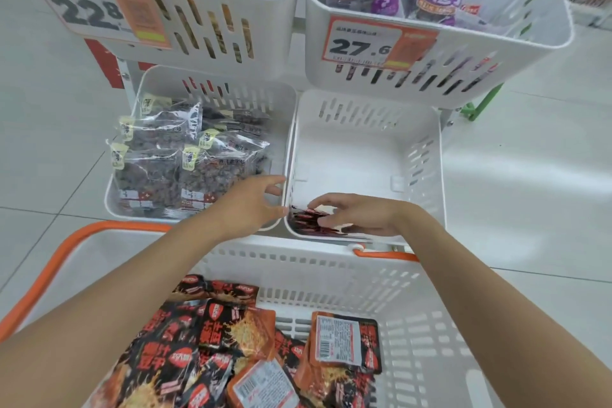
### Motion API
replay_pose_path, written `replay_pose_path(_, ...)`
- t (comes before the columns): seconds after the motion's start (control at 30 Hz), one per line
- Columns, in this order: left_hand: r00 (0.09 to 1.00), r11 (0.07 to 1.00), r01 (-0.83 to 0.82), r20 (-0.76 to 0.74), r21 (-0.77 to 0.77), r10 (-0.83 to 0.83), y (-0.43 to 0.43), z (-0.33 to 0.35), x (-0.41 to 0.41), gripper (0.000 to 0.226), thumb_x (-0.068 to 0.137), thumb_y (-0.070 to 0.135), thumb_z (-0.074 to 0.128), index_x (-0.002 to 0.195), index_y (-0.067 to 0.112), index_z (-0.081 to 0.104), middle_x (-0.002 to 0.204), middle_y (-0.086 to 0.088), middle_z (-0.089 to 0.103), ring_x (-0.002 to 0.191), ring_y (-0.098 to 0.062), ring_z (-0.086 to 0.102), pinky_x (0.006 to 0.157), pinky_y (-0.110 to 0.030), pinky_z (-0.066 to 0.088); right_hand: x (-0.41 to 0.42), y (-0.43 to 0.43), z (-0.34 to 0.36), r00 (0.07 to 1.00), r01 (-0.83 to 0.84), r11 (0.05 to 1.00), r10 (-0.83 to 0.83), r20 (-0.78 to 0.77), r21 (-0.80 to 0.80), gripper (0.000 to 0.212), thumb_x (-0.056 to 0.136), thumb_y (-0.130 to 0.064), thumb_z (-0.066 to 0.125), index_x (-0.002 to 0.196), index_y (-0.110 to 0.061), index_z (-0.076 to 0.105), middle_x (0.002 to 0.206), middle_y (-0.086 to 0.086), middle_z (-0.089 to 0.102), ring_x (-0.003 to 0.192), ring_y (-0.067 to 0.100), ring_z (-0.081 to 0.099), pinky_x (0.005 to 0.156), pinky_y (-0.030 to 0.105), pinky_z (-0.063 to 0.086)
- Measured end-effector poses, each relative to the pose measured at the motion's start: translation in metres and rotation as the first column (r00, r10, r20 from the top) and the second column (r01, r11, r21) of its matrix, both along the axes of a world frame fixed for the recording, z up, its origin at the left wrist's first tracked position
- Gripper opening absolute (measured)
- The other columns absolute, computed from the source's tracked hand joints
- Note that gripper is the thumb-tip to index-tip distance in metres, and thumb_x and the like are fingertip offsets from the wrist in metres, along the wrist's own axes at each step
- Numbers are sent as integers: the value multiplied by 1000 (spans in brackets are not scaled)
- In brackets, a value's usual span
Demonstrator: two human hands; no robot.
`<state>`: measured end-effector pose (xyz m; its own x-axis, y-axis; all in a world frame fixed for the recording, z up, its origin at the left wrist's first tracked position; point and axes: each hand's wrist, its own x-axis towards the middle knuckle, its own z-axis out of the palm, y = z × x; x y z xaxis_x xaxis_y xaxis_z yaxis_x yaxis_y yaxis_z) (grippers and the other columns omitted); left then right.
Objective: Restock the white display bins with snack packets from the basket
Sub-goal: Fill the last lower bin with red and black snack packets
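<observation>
A white basket [331, 265] with orange handles sits at the bottom, holding several black-and-red snack packets [238, 331]. Beyond it, the lower right white bin [427, 156] holds only a small stack of the same packets [308, 220] in its near left corner. My right hand [361, 214] rests on that stack, fingers curled over the packets. My left hand [255, 204] hovers at the divide between the two lower bins, fingers loosely spread, holding nothing.
The lower left bin [212, 83] holds several clear bags of dark snacks. Two upper bins with price tags 22.8 [89, 13] and 27.6 [361, 45] overhang the lower ones. Pale tiled floor surrounds the rack.
</observation>
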<state>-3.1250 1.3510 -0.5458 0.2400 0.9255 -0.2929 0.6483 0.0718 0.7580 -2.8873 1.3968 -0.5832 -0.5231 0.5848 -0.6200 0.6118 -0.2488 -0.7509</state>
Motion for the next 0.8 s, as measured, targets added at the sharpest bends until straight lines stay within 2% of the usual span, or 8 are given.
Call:
replay_pose_path(0.17, 1000, 1000, 0, 7, 1, 0, 0, 1, -1, 63, 92, 23, 66, 148, 25, 38, 133, 5, 55, 108, -18, 59, 93, -34, 50, -4, -6, 4, 1000, 23, 999, -24, -14, -47, 51, 80, -29, 76, 124, -46, 55, 153, -3, 29, 143, 12, 29, 117, 40, 30)
replay_pose_path(0.27, 999, 999, -34, 28, 11, 33, -2, 3, -2, 55, 92, 26, 67, 142, 23, 46, 126, 2, 57, 108, -20, 58, 93, -36, 48, -3, -16, 21, 988, 135, 984, -142, 63, 115, 51, 82, -33, 75, 127, -45, 53, 149, -2, 35, 141, 13, 30, 113, 38, 33)
replay_pose_path(0.4, 989, 974, -133, 94, 185, 118, -19, 15, 5, 29, 92, 22, 66, 121, 23, 59, 106, 4, 63, 91, -15, 61, 78, -32, 49, -7, -49, 44, 923, 357, 780, -378, -68, 514, 39, 80, -26, 77, 115, -34, 62, 131, -8, 55, 119, 14, 54, 97, 36, 49)
replay_pose_path(0.47, 981, 956, -160, 145, 245, 127, -38, 24, 11, 19, 92, 21, 66, 110, 24, 62, 94, 8, 63, 78, -11, 60, 68, -33, 53, -13, -80, 59, 871, 478, 665, -445, -211, 573, 24, 82, -22, 73, 104, -29, 66, 115, -10, 62, 98, 8, 62, 78, 36, 58)
replay_pose_path(0.53, 976, 958, -153, 187, 243, 109, -64, 28, 15, 14, 92, 21, 66, 106, 23, 64, 88, 9, 63, 72, -12, 59, 60, -32, 54, -17, -116, 67, 850, 521, 633, -445, -282, 572, 11, 83, -19, 71, 91, -26, 69, 96, -10, 68, 81, 10, 64, 66, 29, 57)
replay_pose_path(0.63, 988, 974, -106, 134, 201, 80, -105, 22, 8, 13, 92, 20, 66, 104, 23, 64, 86, 10, 61, 71, -5, 53, 62, -24, 44, -16, -169, 47, 934, 351, 819, -338, -113, 453, 8, 86, -16, 71, 93, -16, 70, 87, -3, 69, 75, 10, 63, 67, 19, 49)
replay_pose_path(0.73, 993, 993, -101, 71, 67, 97, -139, 3, -16, 11, 93, 20, 63, 103, 22, 63, 90, 8, 61, 80, -9, 56, 66, -24, 43, -20, -204, -9, 964, 68, 948, -143, 226, 312, 30, 88, -21, 70, 114, -7, 66, 113, 8, 67, 96, 17, 61, 94, 34, 50)
replay_pose_path(0.8, 993, 993, -114, 29, -22, 114, -159, -12, -35, 13, 92, 20, 65, 105, 20, 65, 91, 4, 64, 89, -17, 62, 72, -27, 48, -38, -223, -39, 950, 36, 975, -101, 297, 218, 58, 87, -33, 71, 137, -10, 51, 134, 11, 56, 104, 18, 54, 98, 38, 46)
